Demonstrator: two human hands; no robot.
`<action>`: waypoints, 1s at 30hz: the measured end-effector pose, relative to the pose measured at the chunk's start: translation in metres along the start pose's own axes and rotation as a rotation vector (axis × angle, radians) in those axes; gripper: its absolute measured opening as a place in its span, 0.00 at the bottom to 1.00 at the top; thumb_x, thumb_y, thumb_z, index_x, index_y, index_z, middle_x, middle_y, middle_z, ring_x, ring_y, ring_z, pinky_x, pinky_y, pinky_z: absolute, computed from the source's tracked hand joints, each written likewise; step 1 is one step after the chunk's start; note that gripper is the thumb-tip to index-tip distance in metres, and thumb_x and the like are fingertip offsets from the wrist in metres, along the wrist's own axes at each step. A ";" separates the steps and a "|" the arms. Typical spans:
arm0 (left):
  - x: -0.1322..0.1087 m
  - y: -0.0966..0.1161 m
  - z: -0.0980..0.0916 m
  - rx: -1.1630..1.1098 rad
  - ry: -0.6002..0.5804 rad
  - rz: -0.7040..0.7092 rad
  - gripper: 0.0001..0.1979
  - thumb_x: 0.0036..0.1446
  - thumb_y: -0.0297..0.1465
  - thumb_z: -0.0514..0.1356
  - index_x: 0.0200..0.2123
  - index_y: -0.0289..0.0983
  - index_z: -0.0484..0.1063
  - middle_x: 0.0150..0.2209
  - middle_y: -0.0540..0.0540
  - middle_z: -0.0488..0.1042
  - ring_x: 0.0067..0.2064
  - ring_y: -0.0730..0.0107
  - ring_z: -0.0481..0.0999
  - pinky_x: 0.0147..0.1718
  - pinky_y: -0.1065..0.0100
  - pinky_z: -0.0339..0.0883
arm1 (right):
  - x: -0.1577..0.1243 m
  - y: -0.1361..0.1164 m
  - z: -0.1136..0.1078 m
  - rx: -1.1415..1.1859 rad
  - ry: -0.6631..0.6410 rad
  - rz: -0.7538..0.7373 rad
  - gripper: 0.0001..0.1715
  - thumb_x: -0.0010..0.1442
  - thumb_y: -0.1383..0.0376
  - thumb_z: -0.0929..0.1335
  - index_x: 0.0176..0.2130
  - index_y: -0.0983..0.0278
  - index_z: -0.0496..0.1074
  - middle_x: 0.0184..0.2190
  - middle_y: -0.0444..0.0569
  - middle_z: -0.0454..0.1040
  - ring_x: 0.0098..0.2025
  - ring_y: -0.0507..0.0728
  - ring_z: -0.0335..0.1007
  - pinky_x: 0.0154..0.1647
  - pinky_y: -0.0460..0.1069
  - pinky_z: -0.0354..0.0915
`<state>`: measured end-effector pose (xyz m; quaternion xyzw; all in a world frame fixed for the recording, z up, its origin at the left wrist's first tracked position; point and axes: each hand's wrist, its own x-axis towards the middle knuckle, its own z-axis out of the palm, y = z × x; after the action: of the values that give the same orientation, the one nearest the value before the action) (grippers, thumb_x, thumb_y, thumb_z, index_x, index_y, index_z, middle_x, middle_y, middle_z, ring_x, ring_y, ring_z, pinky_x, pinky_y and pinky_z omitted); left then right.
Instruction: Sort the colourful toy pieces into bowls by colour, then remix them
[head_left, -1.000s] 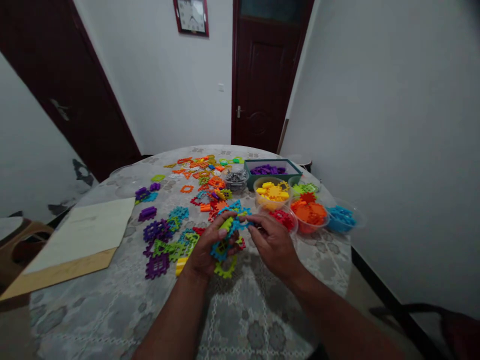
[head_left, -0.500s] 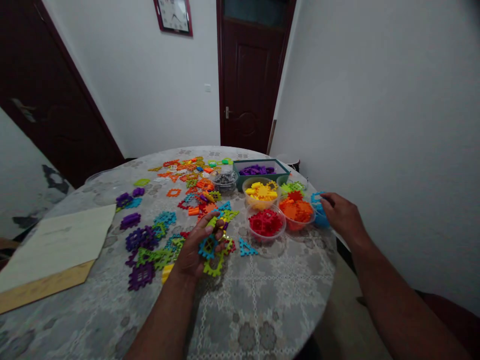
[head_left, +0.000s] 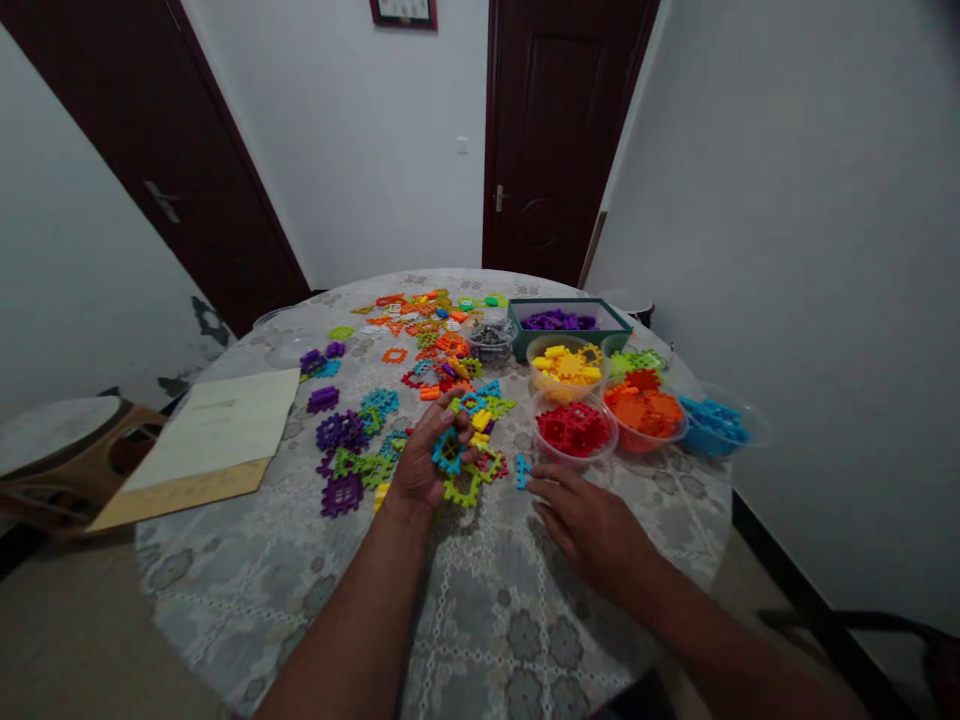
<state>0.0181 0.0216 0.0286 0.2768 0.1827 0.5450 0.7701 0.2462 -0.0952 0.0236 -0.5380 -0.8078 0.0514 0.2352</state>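
My left hand (head_left: 421,468) is closed around a blue gear-edged building piece (head_left: 448,452) with a cross-barred middle, held above the table. Some green and yellow pieces lie behind and beneath its fingers; whether it grips any of these as well I cannot tell. Just to the right, my right hand (head_left: 581,515) reaches low over the table with its fingers extended, thumb a little apart. Those fingertips partly cover a blue triangle piece (head_left: 522,471) lying on the cloth. A green gear-edged frame (head_left: 463,490) rests under the left hand.
Clear bowls hold red pieces (head_left: 574,428), yellow pieces (head_left: 568,366), orange pieces (head_left: 645,408) and blue pieces (head_left: 714,422). Behind stands a green box (head_left: 611,325) of purple pieces. Loose purple pieces (head_left: 341,493) and a paper sheet on a board (head_left: 214,425) are at left.
My right hand has moved left from the bowl of blue pieces to the blue triangle on the table. My left hand still holds the blue piece. The view has tilted down and turned left.
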 end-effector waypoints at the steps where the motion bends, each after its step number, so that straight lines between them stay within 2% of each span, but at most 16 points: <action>1: 0.000 0.000 0.001 -0.004 -0.001 -0.002 0.25 0.53 0.30 0.73 0.54 0.40 0.72 0.34 0.51 0.70 0.31 0.74 0.70 0.23 0.73 0.67 | 0.004 -0.007 0.010 -0.052 -0.046 0.036 0.22 0.71 0.68 0.64 0.61 0.59 0.75 0.63 0.57 0.75 0.57 0.63 0.78 0.54 0.58 0.77; 4: -0.001 0.002 0.002 -0.020 -0.003 -0.007 0.24 0.54 0.32 0.73 0.53 0.38 0.73 0.34 0.51 0.69 0.31 0.74 0.69 0.23 0.73 0.67 | 0.016 -0.012 0.029 -0.200 -0.138 0.183 0.22 0.71 0.69 0.64 0.62 0.63 0.73 0.65 0.63 0.72 0.55 0.65 0.79 0.50 0.57 0.78; 7: 0.000 0.003 0.000 -0.032 -0.004 -0.008 0.23 0.56 0.32 0.72 0.54 0.38 0.73 0.35 0.50 0.69 0.32 0.73 0.70 0.23 0.73 0.68 | 0.021 -0.007 0.034 -0.258 -0.208 0.254 0.17 0.71 0.70 0.64 0.56 0.63 0.75 0.58 0.61 0.76 0.52 0.63 0.79 0.48 0.54 0.77; 13: 0.001 0.005 -0.001 -0.023 0.000 -0.014 0.21 0.56 0.30 0.70 0.53 0.38 0.74 0.36 0.49 0.70 0.32 0.72 0.70 0.23 0.71 0.70 | -0.001 -0.004 0.028 -0.150 -0.212 0.217 0.09 0.71 0.68 0.65 0.50 0.63 0.73 0.50 0.55 0.76 0.48 0.61 0.77 0.47 0.53 0.75; 16: 0.000 0.005 0.002 -0.001 0.011 -0.014 0.21 0.56 0.30 0.70 0.53 0.37 0.74 0.36 0.49 0.71 0.32 0.72 0.70 0.23 0.71 0.70 | -0.018 0.000 0.014 -0.055 -0.099 0.194 0.08 0.73 0.67 0.63 0.49 0.62 0.71 0.47 0.53 0.76 0.45 0.59 0.76 0.44 0.52 0.73; 18: -0.001 0.005 0.004 0.006 0.008 -0.012 0.21 0.56 0.30 0.71 0.53 0.37 0.74 0.35 0.49 0.71 0.31 0.72 0.70 0.23 0.71 0.70 | -0.024 0.011 -0.005 0.011 0.024 0.162 0.09 0.74 0.66 0.62 0.49 0.61 0.70 0.48 0.53 0.77 0.45 0.58 0.76 0.46 0.52 0.72; 21: -0.001 0.005 0.006 0.007 -0.001 -0.014 0.20 0.56 0.30 0.71 0.51 0.37 0.74 0.35 0.48 0.71 0.31 0.72 0.70 0.23 0.71 0.70 | -0.023 0.043 -0.047 0.017 0.227 0.218 0.10 0.75 0.63 0.61 0.46 0.60 0.71 0.44 0.52 0.78 0.45 0.59 0.76 0.47 0.53 0.71; 24: 0.000 0.004 0.005 0.010 0.006 -0.018 0.20 0.56 0.30 0.70 0.52 0.37 0.74 0.35 0.49 0.71 0.31 0.72 0.70 0.23 0.71 0.70 | -0.019 0.084 -0.088 -0.142 0.383 0.364 0.12 0.73 0.59 0.62 0.41 0.60 0.72 0.39 0.52 0.78 0.39 0.60 0.76 0.43 0.54 0.69; 26: 0.000 0.004 0.005 0.012 0.015 -0.014 0.22 0.55 0.30 0.71 0.53 0.37 0.74 0.35 0.49 0.71 0.31 0.72 0.71 0.23 0.71 0.70 | -0.019 0.102 -0.100 -0.188 0.383 0.396 0.13 0.71 0.57 0.63 0.40 0.60 0.73 0.38 0.52 0.78 0.37 0.60 0.75 0.42 0.54 0.68; 27: 0.000 0.004 0.004 0.014 0.017 -0.012 0.23 0.54 0.30 0.71 0.53 0.37 0.74 0.35 0.49 0.71 0.31 0.72 0.71 0.23 0.71 0.70 | -0.021 0.106 -0.099 -0.175 0.345 0.386 0.13 0.71 0.57 0.63 0.40 0.60 0.73 0.37 0.52 0.78 0.37 0.60 0.75 0.42 0.54 0.68; 30: 0.000 0.004 0.004 0.015 0.015 -0.008 0.23 0.53 0.30 0.72 0.53 0.37 0.74 0.35 0.49 0.71 0.31 0.72 0.71 0.23 0.71 0.70 | -0.032 0.103 -0.075 -0.088 0.157 0.301 0.13 0.72 0.58 0.63 0.42 0.60 0.73 0.40 0.52 0.78 0.40 0.60 0.76 0.44 0.54 0.69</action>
<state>0.0176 0.0221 0.0339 0.2780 0.1936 0.5424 0.7688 0.3760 -0.0933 0.0445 -0.6649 -0.6988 0.0083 0.2636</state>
